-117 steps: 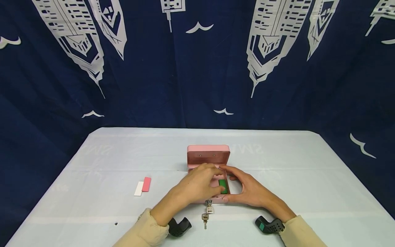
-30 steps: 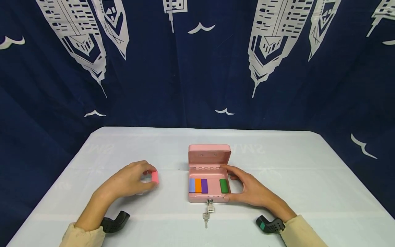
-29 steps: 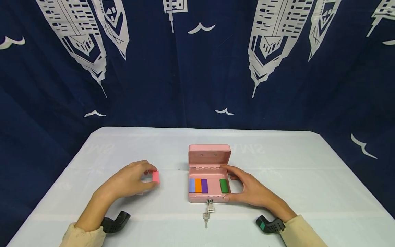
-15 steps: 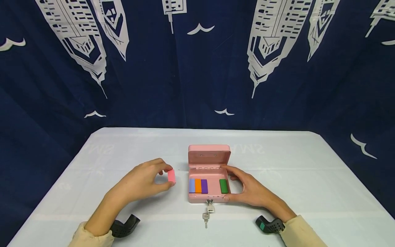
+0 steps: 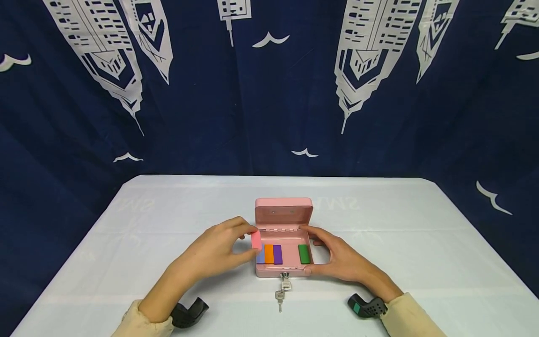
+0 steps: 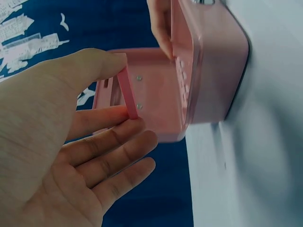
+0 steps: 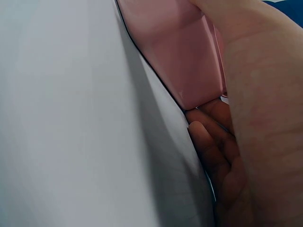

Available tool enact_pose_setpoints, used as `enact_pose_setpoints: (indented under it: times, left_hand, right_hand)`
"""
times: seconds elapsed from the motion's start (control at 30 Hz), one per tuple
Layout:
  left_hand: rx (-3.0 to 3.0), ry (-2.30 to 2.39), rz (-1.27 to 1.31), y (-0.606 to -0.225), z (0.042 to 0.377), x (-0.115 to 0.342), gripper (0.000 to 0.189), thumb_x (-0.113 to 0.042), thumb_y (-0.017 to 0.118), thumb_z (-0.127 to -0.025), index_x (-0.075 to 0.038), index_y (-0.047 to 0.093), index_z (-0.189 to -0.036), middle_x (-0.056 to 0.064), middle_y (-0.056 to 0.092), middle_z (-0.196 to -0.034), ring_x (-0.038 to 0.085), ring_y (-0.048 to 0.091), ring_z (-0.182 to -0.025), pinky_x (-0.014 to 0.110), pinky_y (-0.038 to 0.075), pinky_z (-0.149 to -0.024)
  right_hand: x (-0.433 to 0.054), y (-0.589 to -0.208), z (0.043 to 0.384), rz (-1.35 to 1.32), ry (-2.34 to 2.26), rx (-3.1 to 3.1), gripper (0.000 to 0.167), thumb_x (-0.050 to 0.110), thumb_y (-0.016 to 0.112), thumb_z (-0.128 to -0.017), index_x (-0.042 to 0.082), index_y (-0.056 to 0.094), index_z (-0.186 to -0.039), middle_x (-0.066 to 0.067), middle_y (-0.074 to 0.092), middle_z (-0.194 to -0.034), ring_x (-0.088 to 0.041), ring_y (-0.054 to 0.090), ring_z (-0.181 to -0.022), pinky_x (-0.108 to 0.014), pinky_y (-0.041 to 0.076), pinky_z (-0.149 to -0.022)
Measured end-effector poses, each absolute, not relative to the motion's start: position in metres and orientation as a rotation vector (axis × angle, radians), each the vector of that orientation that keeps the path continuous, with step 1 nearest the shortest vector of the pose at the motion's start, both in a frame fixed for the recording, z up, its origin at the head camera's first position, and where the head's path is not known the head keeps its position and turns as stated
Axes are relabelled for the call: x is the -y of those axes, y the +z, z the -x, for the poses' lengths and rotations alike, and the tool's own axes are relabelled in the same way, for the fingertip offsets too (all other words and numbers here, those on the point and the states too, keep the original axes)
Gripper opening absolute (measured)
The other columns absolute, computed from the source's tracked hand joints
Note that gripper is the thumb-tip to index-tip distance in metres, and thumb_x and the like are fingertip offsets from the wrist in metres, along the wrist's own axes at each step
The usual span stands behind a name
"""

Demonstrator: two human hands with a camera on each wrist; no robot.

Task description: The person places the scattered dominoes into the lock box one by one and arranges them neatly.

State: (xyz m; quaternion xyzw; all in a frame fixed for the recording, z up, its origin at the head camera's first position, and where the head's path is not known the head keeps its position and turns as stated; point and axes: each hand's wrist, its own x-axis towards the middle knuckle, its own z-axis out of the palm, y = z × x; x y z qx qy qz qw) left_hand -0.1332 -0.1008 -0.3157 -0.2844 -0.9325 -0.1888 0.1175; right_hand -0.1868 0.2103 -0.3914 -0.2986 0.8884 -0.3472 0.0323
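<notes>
My left hand [image 5: 219, 248] pinches a thin flat pink block [image 5: 256, 240] between thumb and fingertips, upright at the left rim of an open pink cash box [image 5: 292, 252]. In the left wrist view the block [image 6: 127, 93] shows edge-on, with the other fingers spread loosely. Inside the box, light blue, orange [image 5: 269, 254] and purple [image 5: 277, 254] blocks lie side by side at the left, and a green block [image 5: 304, 254] lies at the right. My right hand [image 5: 337, 252] holds the box's right side, thumb at the front corner and fingers toward the hinge.
A key [image 5: 280, 296] hangs with a second key from the lock on the box's front. The lid [image 5: 284, 213] stands raised at the back. A white-covered table [image 5: 379, 210] lies under everything, with a dark blue printed curtain [image 5: 252, 117] behind it.
My left hand has picked up the pink block at the left and carried it right to the box rim. The white block seen beside it earlier is out of sight. The right hand stays put.
</notes>
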Motion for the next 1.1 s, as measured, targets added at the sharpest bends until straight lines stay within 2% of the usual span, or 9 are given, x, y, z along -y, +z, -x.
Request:
enact_pose_setpoints:
  times: [0.3,0.5,0.83,1.1]
  left_hand:
    - [2.755,-0.55,0.894,-0.324,0.136,0.082,0.044,-0.045,0.062,-0.081,-0.018,0.06,-0.116,-0.008,0.059,-0.11,0.005,0.056,-0.097,0.028,0.048,-0.086]
    - [2.763,-0.537,0.938,-0.326,0.142,0.066,0.043,-0.045,0.063,-0.08,-0.017,0.063,-0.112,-0.007,0.058,-0.107,0.007,0.054,-0.092,0.028,0.049,-0.083]
    - [2.799,-0.535,0.963,-0.338,0.151,0.044,0.042,-0.041,0.065,-0.079,-0.014,0.064,-0.111,-0.004,0.059,-0.11,0.009,0.054,-0.098,0.028,0.048,-0.087]
    - [2.808,-0.49,0.975,-0.341,0.158,0.03,0.041,-0.041,0.066,-0.079,-0.015,0.064,-0.11,-0.005,0.059,-0.109,0.009,0.053,-0.099,0.026,0.047,-0.083]
  right_hand:
    - [-0.208,-0.391,0.185,0.893,-1.067,-2.729,0.09,0.062,0.072,-0.061,0.042,0.029,-0.137,0.025,0.034,-0.137,-0.001,0.046,-0.116,-0.029,0.041,-0.099]
    - [-0.209,-0.39,0.187,0.965,-1.062,-2.735,0.088,0.06,0.072,-0.064,0.039,0.029,-0.138,0.021,0.034,-0.139,-0.004,0.047,-0.117,-0.029,0.042,-0.098]
    - [-0.209,-0.39,0.186,0.972,-1.063,-2.743,0.089,0.059,0.072,-0.064,0.038,0.029,-0.139,0.02,0.034,-0.14,-0.005,0.048,-0.116,-0.031,0.043,-0.097]
    - [-0.209,-0.39,0.186,0.936,-1.058,-2.746,0.089,0.059,0.071,-0.064,0.039,0.027,-0.139,0.021,0.034,-0.14,-0.005,0.048,-0.117,-0.031,0.042,-0.098]
